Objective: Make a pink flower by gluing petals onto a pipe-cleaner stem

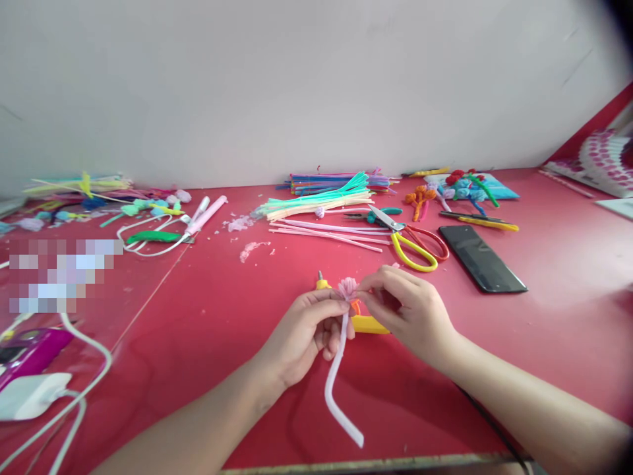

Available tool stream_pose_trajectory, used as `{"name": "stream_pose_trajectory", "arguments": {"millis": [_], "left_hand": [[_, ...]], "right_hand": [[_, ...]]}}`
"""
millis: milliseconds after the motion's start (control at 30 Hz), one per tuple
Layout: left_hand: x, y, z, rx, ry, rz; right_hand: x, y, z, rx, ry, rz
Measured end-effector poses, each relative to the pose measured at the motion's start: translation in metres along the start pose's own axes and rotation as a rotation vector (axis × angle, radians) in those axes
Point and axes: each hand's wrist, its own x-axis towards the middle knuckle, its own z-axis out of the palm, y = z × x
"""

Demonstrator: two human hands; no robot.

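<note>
A pink fuzzy flower head [348, 287] on a pale pipe-cleaner stem [336, 389] is between my two hands. My left hand [309, 330] pinches it just below the head, thumb and index finger closed, and the stem hangs down in a curve toward the table's front edge. From the right, my right hand [410, 307] is closed at the side of the head, thumb and index fingertips together on its edge. Beneath and behind the hands lies a yellow glue gun [370, 324], partly covered; its metal nozzle points away.
Beyond the hands on the red table [222, 369] lie scissors [415, 252], pliers [386, 215], pink pipe cleaners [331, 234] and green ones [321, 201]. A black phone [482, 258] is at right, near finished flowers [465, 185]. White cables [93, 343] run along the left.
</note>
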Motion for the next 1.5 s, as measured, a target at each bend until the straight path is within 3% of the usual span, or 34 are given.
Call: {"name": "stream_pose_trajectory", "arguments": {"millis": [433,800,900,1000,1133,1233,1367,1500], "left_hand": [[0.001,-0.001,-0.001,0.048,0.026,0.024],[-0.003,0.002,0.002,0.168,0.004,0.094],[-0.005,0.002,0.002,0.228,0.038,0.201],[-0.01,0.001,0.0,0.378,0.133,0.464],[-0.012,-0.003,-0.008,0.603,0.228,0.841],[-0.012,-0.004,-0.012,0.792,0.25,1.004],[-0.015,-0.001,-0.012,1.0,0.312,1.059],[-0.017,0.001,-0.009,1.026,0.324,1.052]], "right_hand": [[-0.001,0.0,-0.001,-0.21,0.019,-0.236],[-0.002,0.0,-0.003,-0.161,0.007,-0.22],[-0.002,-0.004,-0.006,-0.081,0.03,-0.209],[-0.001,-0.012,-0.009,0.071,0.06,-0.098],[0.001,-0.023,-0.009,0.319,-0.043,0.204],[0.001,-0.028,-0.007,0.529,-0.109,0.387],[0.0,-0.032,-0.004,0.66,-0.103,0.494],[-0.001,-0.033,-0.003,0.745,-0.089,0.542]]}}
